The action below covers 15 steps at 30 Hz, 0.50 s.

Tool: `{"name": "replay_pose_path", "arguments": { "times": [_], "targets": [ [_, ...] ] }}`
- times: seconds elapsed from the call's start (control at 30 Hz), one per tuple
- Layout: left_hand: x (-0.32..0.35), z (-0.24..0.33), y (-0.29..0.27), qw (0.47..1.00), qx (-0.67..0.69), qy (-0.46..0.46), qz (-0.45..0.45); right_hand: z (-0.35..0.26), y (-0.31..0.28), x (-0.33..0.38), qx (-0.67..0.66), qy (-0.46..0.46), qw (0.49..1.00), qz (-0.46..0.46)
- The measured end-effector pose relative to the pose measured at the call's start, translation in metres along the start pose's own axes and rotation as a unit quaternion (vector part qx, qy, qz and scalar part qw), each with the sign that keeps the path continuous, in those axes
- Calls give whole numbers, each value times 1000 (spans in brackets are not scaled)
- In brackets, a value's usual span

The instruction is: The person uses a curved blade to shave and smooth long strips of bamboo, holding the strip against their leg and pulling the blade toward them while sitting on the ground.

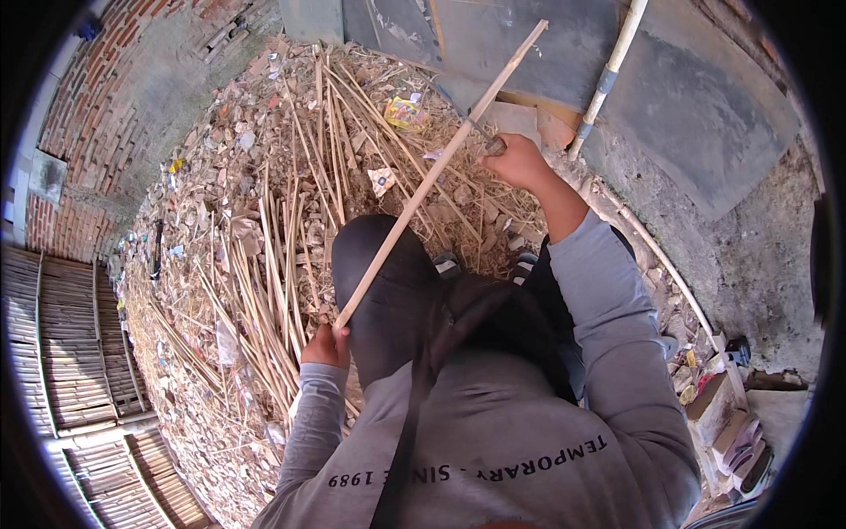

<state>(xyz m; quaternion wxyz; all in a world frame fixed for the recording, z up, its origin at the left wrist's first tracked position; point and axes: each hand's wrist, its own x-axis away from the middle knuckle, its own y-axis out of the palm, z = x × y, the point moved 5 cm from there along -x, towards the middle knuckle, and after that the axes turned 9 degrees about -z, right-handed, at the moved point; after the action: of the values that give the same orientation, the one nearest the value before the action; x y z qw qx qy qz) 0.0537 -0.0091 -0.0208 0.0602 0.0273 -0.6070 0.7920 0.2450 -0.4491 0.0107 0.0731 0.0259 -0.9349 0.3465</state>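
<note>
Steadily and shallowly

Over the left knee [357, 247] slants a long bamboo strip [427, 184]; the left grip [326, 347] clasps its near end. The right grip [515, 164] holds a small knife [495, 146] by its handle, seemingly against the strip. Probably best: anchor that end firmly, angle the knife low.

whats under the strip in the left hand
Beneath the strip are the left leg, then rubble and sticks; whether it touches the leg is unclear. Whatever its width covers, and its end inside the left hand, is hidden.

Outdoor yard [189, 264], prob.: rubble-strewn grnd [233, 145], brick wall [132, 97], bamboo-slat panels [75, 353].
</note>
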Motion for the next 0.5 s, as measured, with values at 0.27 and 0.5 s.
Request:
{"name": "replay_pose_path", "arguments": {
  "times": [0.27, 0.5],
  "targets": [
    [20, -10, 4, 1000, -15, -5, 10, -17, -5, 18, -367, -54, 927, -58],
    [19, -9, -11, 1000, -9, -1, -4, -26, -4, 16, -447, -87, 889, -54]
  ]
}}
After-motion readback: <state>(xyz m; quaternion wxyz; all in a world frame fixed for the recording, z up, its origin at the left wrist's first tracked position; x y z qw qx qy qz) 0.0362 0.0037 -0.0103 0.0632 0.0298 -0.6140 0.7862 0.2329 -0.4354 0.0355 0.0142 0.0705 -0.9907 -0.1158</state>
